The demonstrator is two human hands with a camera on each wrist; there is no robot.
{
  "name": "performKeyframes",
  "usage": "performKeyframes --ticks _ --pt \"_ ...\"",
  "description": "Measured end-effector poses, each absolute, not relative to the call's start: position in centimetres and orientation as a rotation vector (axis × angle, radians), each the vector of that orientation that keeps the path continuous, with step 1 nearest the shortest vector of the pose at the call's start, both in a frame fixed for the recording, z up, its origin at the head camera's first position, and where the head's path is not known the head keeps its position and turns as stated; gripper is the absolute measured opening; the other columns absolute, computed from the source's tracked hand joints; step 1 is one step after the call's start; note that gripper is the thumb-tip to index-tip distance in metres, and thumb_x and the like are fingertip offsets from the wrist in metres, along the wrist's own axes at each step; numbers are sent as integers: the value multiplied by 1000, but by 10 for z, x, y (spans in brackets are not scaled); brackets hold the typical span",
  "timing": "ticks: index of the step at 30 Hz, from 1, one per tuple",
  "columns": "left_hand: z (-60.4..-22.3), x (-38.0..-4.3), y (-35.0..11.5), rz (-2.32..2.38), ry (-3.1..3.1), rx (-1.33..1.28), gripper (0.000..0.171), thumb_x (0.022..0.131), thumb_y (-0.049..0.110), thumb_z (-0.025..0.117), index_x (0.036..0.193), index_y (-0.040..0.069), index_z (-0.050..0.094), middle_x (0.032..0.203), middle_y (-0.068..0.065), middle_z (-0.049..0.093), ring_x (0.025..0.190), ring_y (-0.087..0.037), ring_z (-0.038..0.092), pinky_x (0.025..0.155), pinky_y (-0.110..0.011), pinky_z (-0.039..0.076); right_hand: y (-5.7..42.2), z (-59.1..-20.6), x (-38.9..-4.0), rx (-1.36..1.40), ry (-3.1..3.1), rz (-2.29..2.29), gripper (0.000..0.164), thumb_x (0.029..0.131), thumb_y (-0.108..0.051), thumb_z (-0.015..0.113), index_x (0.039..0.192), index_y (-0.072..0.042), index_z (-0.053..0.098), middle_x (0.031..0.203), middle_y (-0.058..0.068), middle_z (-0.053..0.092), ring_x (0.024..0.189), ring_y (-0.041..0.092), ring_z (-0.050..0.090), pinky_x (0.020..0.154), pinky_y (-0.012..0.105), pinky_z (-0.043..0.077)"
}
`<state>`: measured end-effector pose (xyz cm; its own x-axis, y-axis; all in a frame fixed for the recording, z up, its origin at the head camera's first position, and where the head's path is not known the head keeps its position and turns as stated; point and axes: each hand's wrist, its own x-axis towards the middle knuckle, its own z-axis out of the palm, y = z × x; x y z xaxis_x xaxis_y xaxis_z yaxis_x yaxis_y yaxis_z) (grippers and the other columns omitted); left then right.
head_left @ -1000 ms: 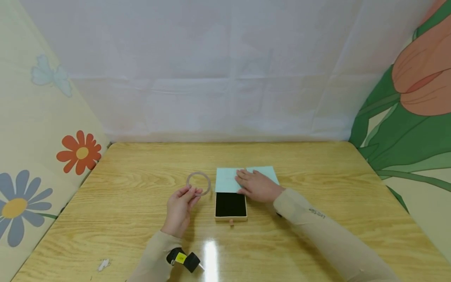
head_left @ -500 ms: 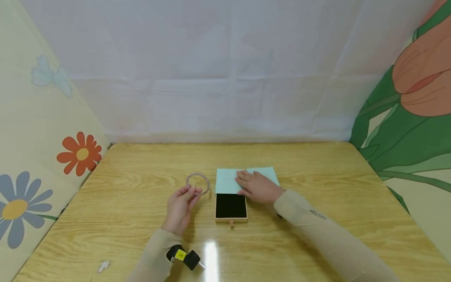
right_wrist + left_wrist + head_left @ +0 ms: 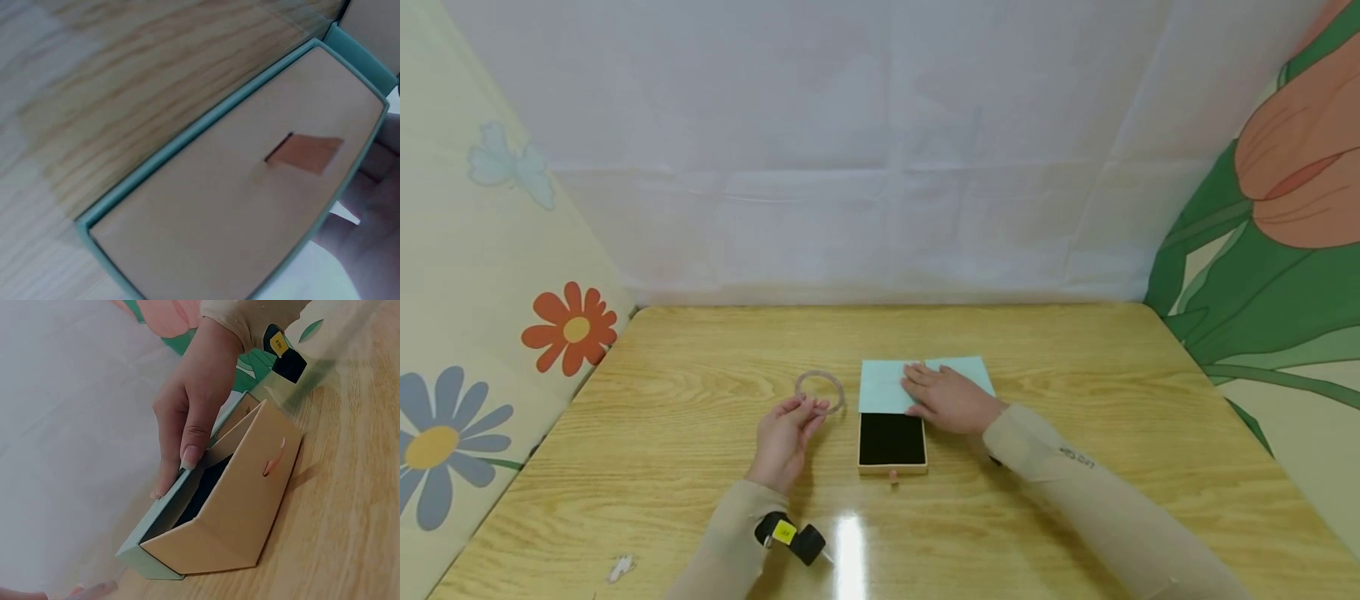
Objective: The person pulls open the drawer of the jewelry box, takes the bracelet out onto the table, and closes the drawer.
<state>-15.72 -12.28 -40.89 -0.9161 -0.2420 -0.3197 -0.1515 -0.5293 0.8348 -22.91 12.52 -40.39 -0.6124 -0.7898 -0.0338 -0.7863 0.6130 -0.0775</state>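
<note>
Left of the box, my left hand (image 3: pixel 786 437) pinches a thin, pale translucent bangle (image 3: pixel 821 374) at its near edge, holding it raised at a slant. My right hand (image 3: pixel 951 398) lies over the mint-green cover (image 3: pixel 883 387) of a jewelry box, thumb at the cover's front edge and fingers along its top. Out from that cover toward me sticks a peach drawer (image 3: pixel 237 506) with black lining (image 3: pixel 892 438) and a small ribbon tab (image 3: pixel 893 478). A second mint section (image 3: pixel 973 371) adjoins on the right. In the right wrist view, a tabbed drawer front (image 3: pixel 206 194) sits flush in its mint frame.
The wooden table (image 3: pixel 700 358) reaches back to a white cloth backdrop (image 3: pixel 880 167). Painted flower panels stand on both sides. A whitish mark (image 3: pixel 621 568) shows on the tabletop at the front left, and a black wrist strap (image 3: pixel 790 533) is on the left sleeve.
The bangle has dipped slightly and tilted flatter in my left hand. My right hand and the box look the same as before.
</note>
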Motion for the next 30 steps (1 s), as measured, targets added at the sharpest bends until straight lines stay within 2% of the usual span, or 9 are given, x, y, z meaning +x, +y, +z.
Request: performKeyframes --ticks 4,13,22,30 --pt "-412 -159 -125 -2650 -1485 630 3 100 -5 44 101 -4 47 82 -5 64 76 -9 67 79 -20 54 124 -403 -229 -1361 2763 -73 54 102 -31 50 143 4 43 149 22 38 138 35 35 106 57 35" --pt "-414 -165 -127 -2671 -1488 670 17 102 -2 43 117 -10 45 93 -9 63 81 -10 66 86 -22 53 122 -400 -228 -1358 2758 -57 54 102 -31 49 142 4 44 149 22 38 138 34 35 106 56 35" --pt "-411 -170 -128 -2697 -1462 656 11 101 -4 41 110 -7 47 86 -6 62 77 -8 66 82 -19 53 123 -400 -229 -1344 2763 -42 54 103 -32 49 143 4 43 149 22 38 139 34 35 107 56 35" --pt "-412 -172 -129 -2700 -1434 705 19 102 -3 39 118 -10 47 90 -8 61 79 -8 65 93 -23 50 123 -399 -228 -1330 2754 -47 55 103 -32 48 144 4 42 150 22 37 139 34 34 107 55 34"
